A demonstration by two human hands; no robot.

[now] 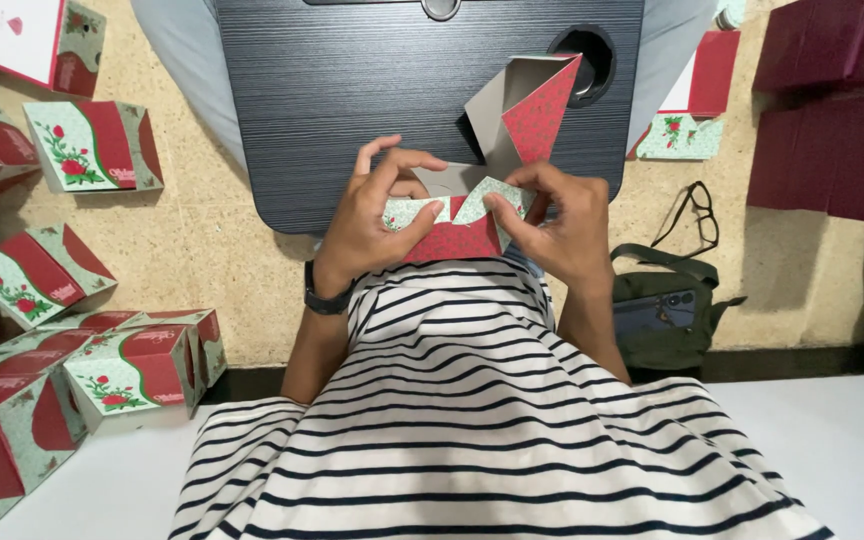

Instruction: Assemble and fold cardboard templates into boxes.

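both hands, left hand (367, 225) and right hand (562, 225), pinched the half-folded carton (472, 215) flaps over the desk (352, 90); finished boxes (137, 375) lay aside, upper flap unfolded

Head camera, straight down, close

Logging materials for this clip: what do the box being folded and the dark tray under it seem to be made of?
The box looks like thin printed card: grey unprinted inside, sharp creases, flaps bending under the left hand and right hand. The tray looks like dark laminate or plastic with a fine ridged grain; which one is unclear.
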